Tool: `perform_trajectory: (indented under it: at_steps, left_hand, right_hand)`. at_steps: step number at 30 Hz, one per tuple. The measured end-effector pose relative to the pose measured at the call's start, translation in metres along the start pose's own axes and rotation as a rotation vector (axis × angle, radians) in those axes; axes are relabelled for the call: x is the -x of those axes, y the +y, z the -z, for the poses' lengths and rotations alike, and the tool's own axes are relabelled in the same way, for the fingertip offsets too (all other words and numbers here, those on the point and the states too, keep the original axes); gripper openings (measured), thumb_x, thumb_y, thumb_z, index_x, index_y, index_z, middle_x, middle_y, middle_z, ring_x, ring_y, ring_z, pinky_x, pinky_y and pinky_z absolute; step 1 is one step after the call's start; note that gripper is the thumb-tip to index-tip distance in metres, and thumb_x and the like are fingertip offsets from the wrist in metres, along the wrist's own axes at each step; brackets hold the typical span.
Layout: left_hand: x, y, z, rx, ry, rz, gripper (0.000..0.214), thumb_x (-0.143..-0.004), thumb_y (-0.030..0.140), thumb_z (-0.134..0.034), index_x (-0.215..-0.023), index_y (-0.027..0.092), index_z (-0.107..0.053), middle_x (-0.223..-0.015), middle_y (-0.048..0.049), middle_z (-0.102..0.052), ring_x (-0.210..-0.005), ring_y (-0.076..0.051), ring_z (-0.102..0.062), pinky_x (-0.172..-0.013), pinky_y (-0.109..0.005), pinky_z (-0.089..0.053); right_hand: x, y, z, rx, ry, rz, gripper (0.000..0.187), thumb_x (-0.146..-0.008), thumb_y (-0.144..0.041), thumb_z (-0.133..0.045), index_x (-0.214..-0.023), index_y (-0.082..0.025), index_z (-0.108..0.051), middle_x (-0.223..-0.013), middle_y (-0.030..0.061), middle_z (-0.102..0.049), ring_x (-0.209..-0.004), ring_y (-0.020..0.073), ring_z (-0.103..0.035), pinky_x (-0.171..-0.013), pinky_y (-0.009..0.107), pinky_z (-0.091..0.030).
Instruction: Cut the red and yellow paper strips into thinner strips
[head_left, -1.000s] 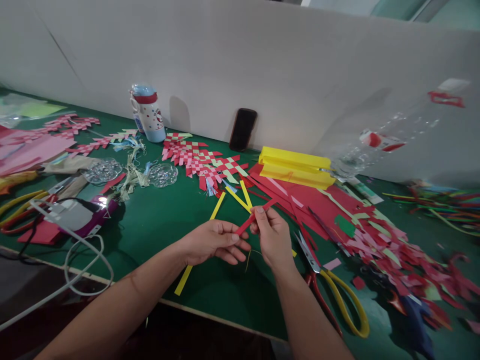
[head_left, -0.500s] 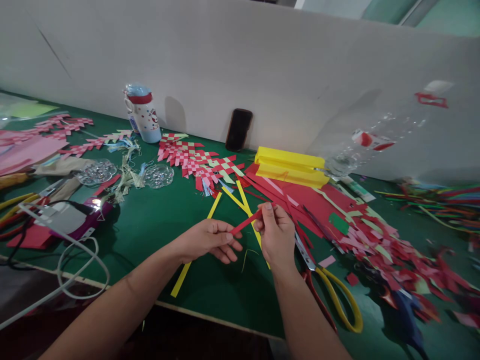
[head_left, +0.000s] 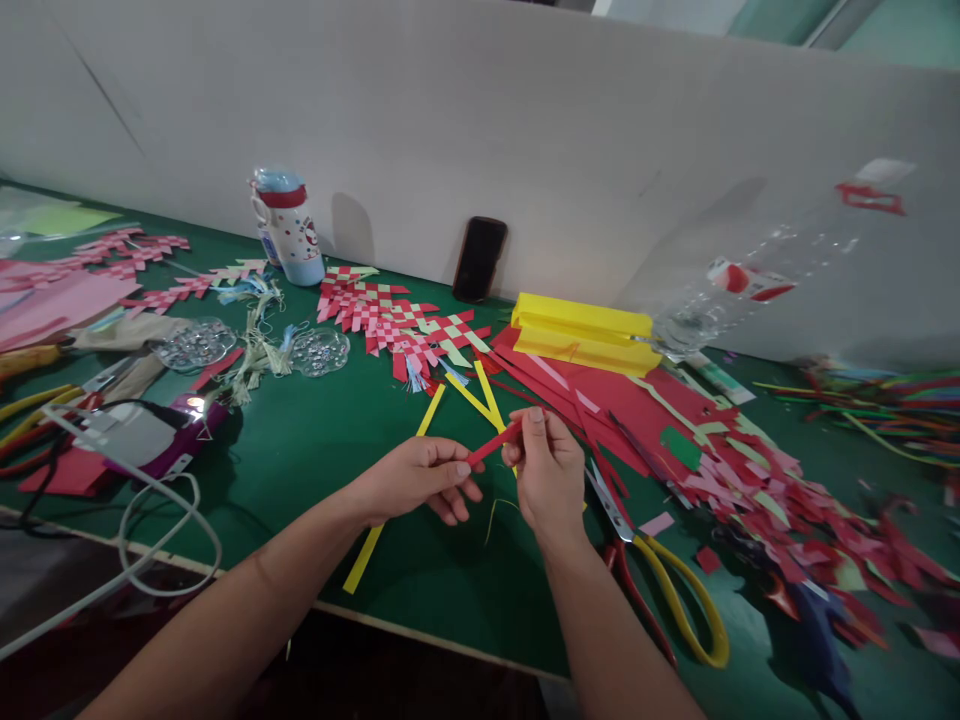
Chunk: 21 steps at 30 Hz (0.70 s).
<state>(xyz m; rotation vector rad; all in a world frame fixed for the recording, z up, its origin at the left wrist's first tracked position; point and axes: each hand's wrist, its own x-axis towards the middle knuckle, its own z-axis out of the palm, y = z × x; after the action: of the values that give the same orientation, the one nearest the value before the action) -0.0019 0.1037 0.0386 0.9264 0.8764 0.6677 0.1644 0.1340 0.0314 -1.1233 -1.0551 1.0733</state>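
Between my hands a red paper strip [head_left: 493, 446] is held above the table. My left hand [head_left: 424, 480] pinches its lower end between thumb and fingers. My right hand [head_left: 547, 465] grips the upper end, thumb on top. Beneath them lie several yellow paper strips [head_left: 364, 560], partly covered by the hands. Scissors [head_left: 679, 595] with yellow and red handles rest beside my right forearm, blades pointing away. Beyond the hands is a pile of woven red, pink and pale green paper pieces [head_left: 390, 320].
A phone [head_left: 480, 260] leans on the wall beside folded yellow paper [head_left: 581, 335]. At right are paper scraps [head_left: 757, 490] and a tilted clear bottle [head_left: 750, 285]. A flask [head_left: 292, 230], bead trays [head_left: 319, 352] and a white cable [head_left: 169, 560] occupy the left.
My right hand has shifted slightly left toward my left hand, so less of the red strip shows between them. My left hand stays nearly in place.
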Motion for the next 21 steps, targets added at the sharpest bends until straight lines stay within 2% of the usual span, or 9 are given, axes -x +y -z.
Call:
perform_trajectory:
  at_steps: [5, 11, 17, 21]
  left_hand:
    - [-0.0006, -0.0007, 0.0017, -0.017, 0.010, -0.005, 0.027, -0.083, 0.037, -0.066, -0.094, 0.013, -0.060, -0.085, -0.0063, -0.070, -0.056, -0.009, -0.063, -0.052, -0.022, -0.049]
    - [0.0004, -0.0009, 0.0019, -0.004, -0.009, -0.011, 0.020, -0.085, 0.030, -0.063, -0.096, 0.013, -0.061, -0.095, -0.0080, -0.070, -0.068, -0.012, -0.067, -0.063, -0.026, -0.054]
    - [0.0011, -0.0014, 0.0050, 0.012, -0.078, -0.017, 0.036, -0.071, 0.020, -0.076, -0.104, 0.015, -0.064, -0.103, -0.0087, -0.069, -0.086, -0.017, -0.069, -0.074, -0.029, -0.054]
    - [0.0014, 0.0003, 0.0034, 0.015, -0.062, -0.025, 0.033, -0.075, 0.027, -0.076, -0.103, 0.015, -0.064, -0.100, -0.0083, -0.069, -0.084, -0.016, -0.068, -0.073, -0.028, -0.053]
  right_hand:
    - [-0.0021, -0.0011, 0.0019, -0.027, 0.021, -0.008, 0.035, -0.081, -0.055, -0.066, -0.085, -0.021, -0.063, -0.053, -0.0069, -0.048, -0.047, 0.0081, -0.045, -0.046, 0.022, -0.037]
    - [-0.0046, -0.0017, 0.0042, -0.043, 0.059, 0.008, 0.033, -0.081, -0.053, -0.066, -0.084, -0.021, -0.062, -0.055, -0.0069, -0.048, -0.047, 0.0078, -0.046, -0.047, 0.022, -0.038]
    - [-0.0071, -0.0013, 0.0054, -0.021, 0.079, 0.037, 0.032, -0.083, -0.053, -0.064, -0.084, -0.021, -0.062, -0.055, -0.0066, -0.048, -0.047, 0.0080, -0.045, -0.046, 0.022, -0.037]
    - [-0.0026, -0.0004, 0.0033, 0.055, 0.058, 0.035, 0.036, -0.081, -0.056, -0.064, -0.086, -0.020, -0.062, -0.054, -0.0063, -0.048, -0.047, 0.0092, -0.046, -0.046, 0.022, -0.037]
